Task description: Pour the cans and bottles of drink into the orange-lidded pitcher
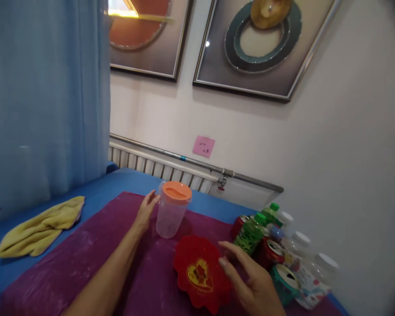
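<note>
A translucent plastic pitcher [171, 219] with an orange lid stands upright on the purple cloth. My left hand [148, 207] is at its left side, close to the handle, fingers stretched out; whether the fingertips touch it I cannot tell. In front of the pitcher lies a red scalloped plate [184, 285] with a gold heart in its middle. Beside the plate's right rim is my right hand [250, 278], its thumb and index finger apart and nothing visible between them. Its other fingers are partly hidden.
Right of my right hand crowd several containers: green-capped bottles [249, 235], open cans [285, 283] and white-lidded clear jars [321, 274]. A yellow cloth [41, 228] lies on the blue surface at left. Behind are a radiator [151, 166], a pipe and a blue curtain [46, 96].
</note>
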Tool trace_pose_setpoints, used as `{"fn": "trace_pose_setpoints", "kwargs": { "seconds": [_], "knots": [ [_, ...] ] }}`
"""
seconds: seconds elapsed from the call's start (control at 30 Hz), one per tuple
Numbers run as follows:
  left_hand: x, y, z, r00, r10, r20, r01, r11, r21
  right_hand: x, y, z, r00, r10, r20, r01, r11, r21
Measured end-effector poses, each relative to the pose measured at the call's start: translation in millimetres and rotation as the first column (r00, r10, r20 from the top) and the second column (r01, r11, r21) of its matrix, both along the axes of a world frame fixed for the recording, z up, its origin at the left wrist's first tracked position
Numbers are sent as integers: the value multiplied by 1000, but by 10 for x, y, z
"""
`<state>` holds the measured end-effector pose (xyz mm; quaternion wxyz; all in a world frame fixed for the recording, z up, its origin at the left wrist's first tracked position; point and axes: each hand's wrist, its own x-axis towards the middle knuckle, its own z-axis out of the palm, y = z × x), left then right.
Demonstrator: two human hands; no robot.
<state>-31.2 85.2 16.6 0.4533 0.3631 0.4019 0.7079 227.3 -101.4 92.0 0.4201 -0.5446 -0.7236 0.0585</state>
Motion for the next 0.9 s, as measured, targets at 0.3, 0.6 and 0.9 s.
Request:
{"fn": "trace_pose_setpoints", "kwargs": {
  "seconds": [0.3, 0.6, 0.9],
  "knots": [
    [132, 200, -373, 948, -203, -245, 251, 951, 181, -325, 288, 251, 946, 161, 283, -186, 981, 61],
    [245, 214, -412, 841, 77, -535, 80, 961, 265, -998, 1484, 622, 855, 79, 513, -91, 996, -2],
    [319, 243, -378, 887, 40, -461, 99, 957, 274, -1230, 1989, 646, 773, 59, 631, 161, 945, -286]
  ]
}}
